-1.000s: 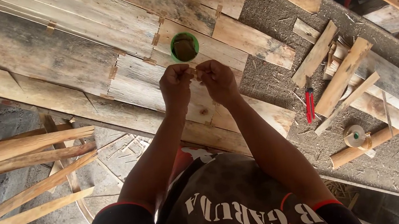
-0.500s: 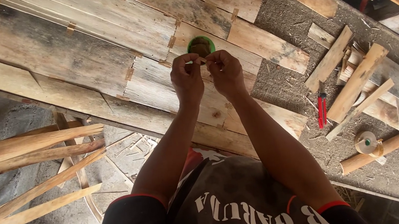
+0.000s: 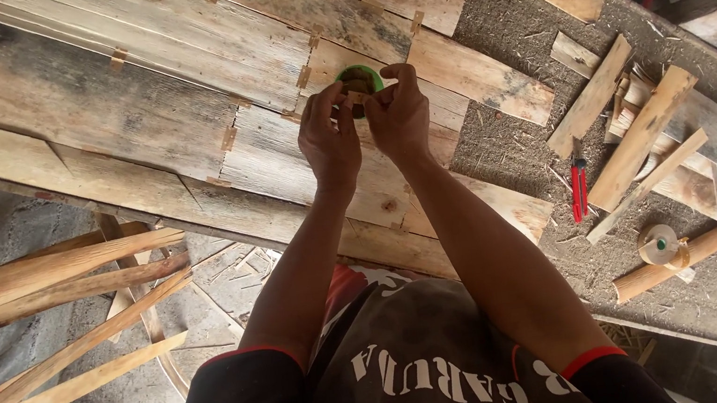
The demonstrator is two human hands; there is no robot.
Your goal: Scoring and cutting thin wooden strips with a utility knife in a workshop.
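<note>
My left hand (image 3: 328, 140) and my right hand (image 3: 398, 115) are side by side over a panel of pale wooden slats (image 3: 127, 113) that are joined with short brown tape strips. Both hands have their fingertips on a green-cored roll of brown tape (image 3: 357, 86) that rests on the slats. The left fingers pinch at the roll's near edge and the right fingers curl over its top. Most of the roll is hidden behind the fingers.
A red-handled cutter (image 3: 578, 189) lies on the dusty grey surface to the right, among loose wood offcuts (image 3: 642, 135). Another tape roll (image 3: 658, 244) sits by a round stick. Long wooden strips (image 3: 29, 279) lie at the left, more slats at the top right.
Both hands have moved up onto the green tape roll and closed their fingers on it. A second ago they were just below it, fingertips together.
</note>
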